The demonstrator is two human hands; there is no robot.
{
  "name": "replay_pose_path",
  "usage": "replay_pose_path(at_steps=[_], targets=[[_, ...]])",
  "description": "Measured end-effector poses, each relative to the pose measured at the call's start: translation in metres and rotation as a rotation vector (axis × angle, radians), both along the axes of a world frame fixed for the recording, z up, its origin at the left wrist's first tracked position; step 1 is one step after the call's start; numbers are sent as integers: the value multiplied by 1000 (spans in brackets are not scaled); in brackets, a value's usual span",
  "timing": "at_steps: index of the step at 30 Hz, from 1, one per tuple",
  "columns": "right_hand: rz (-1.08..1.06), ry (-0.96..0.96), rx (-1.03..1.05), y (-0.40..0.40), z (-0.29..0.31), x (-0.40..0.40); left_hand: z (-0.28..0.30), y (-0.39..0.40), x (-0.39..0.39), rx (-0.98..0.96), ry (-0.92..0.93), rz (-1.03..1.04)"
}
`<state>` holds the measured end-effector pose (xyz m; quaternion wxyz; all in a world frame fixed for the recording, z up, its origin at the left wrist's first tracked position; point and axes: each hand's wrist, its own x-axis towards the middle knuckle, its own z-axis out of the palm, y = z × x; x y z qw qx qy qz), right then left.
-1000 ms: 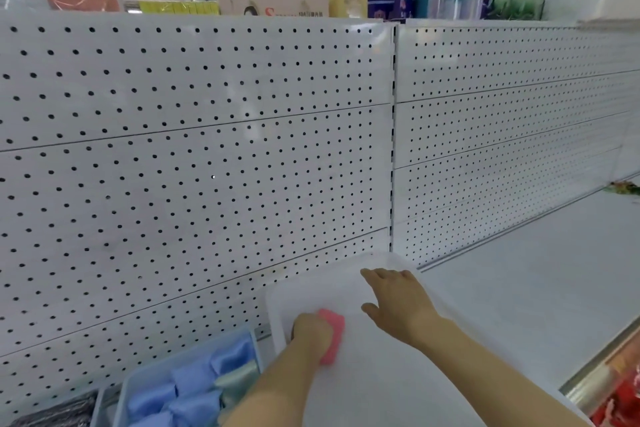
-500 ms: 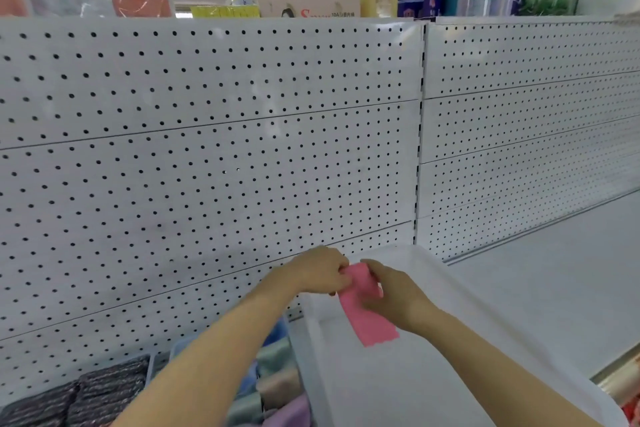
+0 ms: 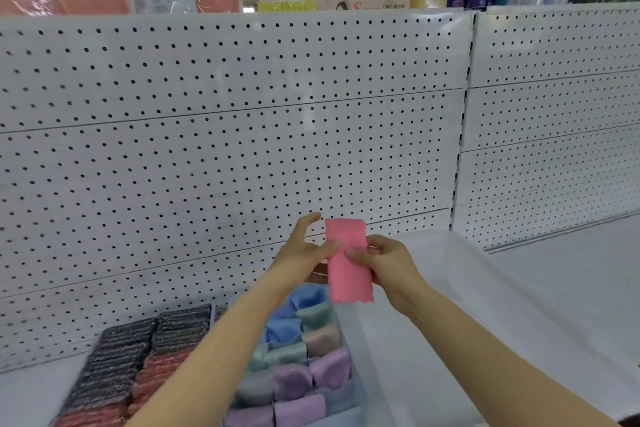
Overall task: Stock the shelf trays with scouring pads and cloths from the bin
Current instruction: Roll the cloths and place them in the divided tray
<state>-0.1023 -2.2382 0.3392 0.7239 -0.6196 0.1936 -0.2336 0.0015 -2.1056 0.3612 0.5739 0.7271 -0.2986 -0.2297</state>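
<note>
Item held: one pink cloth (image 3: 347,262), a narrow folded strip, long axis near upright, its top edge above the fingers and its ragged lower edge hanging free below them.

Grip: both hands meet at the strip's middle. The right hand (image 3: 391,265) pinches its right edge, fingers curled round it. The left hand (image 3: 304,253) touches the left edge with thumb and one finger; its upper fingers stand spread and lifted clear. Whether the left truly pinches or only steadies, I cannot tell for certain.

Destination: the cloth tray (image 3: 349,322), directly below and slightly left of the grip, holding rolled cloths in blue, green and lilac rows. Its rows run toward the person, so the strip's upright axis lies crosswise to how the stocked pieces sit.

Further left of the grip, lower: scouring pads (image 3: 138,354), dark and reddish stacks, packed close.

Right of and below the grip: the white bin (image 3: 460,288), touching the tray's right side.

Behind the grip: white pegboard (image 3: 242,149).

Judgement: the cloth wants folding or rolling shorter before it goes down. The left hand is nearer the tray; the drop is short and leftward.
</note>
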Motion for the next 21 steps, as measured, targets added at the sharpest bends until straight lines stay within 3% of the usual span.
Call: replay_pose_path(at_steps=[4,7,11,16,21], targets=[[6,46,6,13,-6,7,-22,27,-17,-107,67,-23],[127,43,-45,20,-10,4,-35,37,-14,-49,-62,62],[282,81,-298,29,-13,-3,-45,49,-10,96,-252,91],[258,190,-751,33,-22,-7,-51,59,-16,288,-617,131],[429,281,-901,36,-33,-16,-76,66,-27,275,-436,59]])
